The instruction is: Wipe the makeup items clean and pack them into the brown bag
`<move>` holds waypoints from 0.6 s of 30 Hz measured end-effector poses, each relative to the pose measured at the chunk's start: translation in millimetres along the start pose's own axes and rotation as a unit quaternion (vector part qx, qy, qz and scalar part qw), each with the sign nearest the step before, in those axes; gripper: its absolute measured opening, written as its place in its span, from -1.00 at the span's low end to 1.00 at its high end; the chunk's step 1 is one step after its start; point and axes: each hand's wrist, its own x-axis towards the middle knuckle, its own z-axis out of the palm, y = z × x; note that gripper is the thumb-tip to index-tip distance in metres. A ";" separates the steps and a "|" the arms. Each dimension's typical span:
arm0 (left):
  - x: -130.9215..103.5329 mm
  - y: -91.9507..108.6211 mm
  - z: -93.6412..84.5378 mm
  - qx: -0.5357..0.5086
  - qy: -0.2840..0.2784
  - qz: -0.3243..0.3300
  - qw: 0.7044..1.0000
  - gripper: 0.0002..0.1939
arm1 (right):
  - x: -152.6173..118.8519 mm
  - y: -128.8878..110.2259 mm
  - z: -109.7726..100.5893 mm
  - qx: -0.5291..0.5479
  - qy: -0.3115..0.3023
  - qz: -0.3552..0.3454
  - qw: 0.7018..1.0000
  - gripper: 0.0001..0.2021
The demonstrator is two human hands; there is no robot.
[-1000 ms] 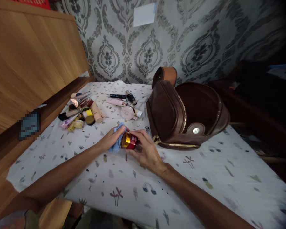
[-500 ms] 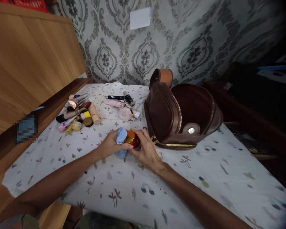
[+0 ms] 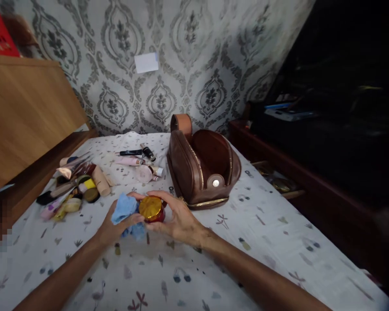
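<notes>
My right hand [image 3: 178, 218] is closed around a small red jar with a shiny gold lid [image 3: 151, 208], tilted so the lid faces up and toward me. Bunched in my left hand [image 3: 113, 224] is a light blue cloth [image 3: 126, 209], close against the jar's left side. Part of the cloth hangs below the fingers. Both hands are just above the patterned white sheet [image 3: 162, 276]. Right behind them stands a brown leather cosmetic bag [image 3: 184, 172], unzipped, its flap with a round snap folded down.
Left of the hands lies a pile of makeup tubes and jars [image 3: 74, 185]. A smaller group with a pink tube [image 3: 129, 161], a round pink compact [image 3: 144, 173] and a black tube [image 3: 131, 152] is farther back. A wooden panel [image 3: 29, 116] borders the left.
The view has turned right, so everything appears shifted left. The blue cloth has come off the lid to its left, and the gold lid now shows more fully.
</notes>
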 end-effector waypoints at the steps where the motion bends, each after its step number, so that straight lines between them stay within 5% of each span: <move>1: 0.5 2.3 1.1 -0.007 -0.001 0.001 1.000 -0.55 | -0.8 -3.6 -3.4 0.001 0.004 -0.007 1.000 -0.39; 8: 13.6 40.9 25.6 -0.010 -0.079 0.001 0.997 -0.57 | -15.8 -35.5 -41.7 -0.011 0.018 -0.021 1.000 -0.47; 12: 33.8 69.0 50.7 0.095 -0.031 0.155 0.983 -0.75 | -22.0 -55.2 -74.6 0.038 0.069 0.001 0.997 -0.54; 15: 51.6 81.7 68.5 0.212 0.005 0.310 0.927 -0.78 | -18.5 -61.2 -99.0 0.068 0.145 0.003 0.987 -0.53; 18: 66.9 85.0 83.7 0.342 -0.022 0.448 0.825 -0.69 | -10.6 -59.5 -118.5 0.044 0.211 0.008 0.976 -0.53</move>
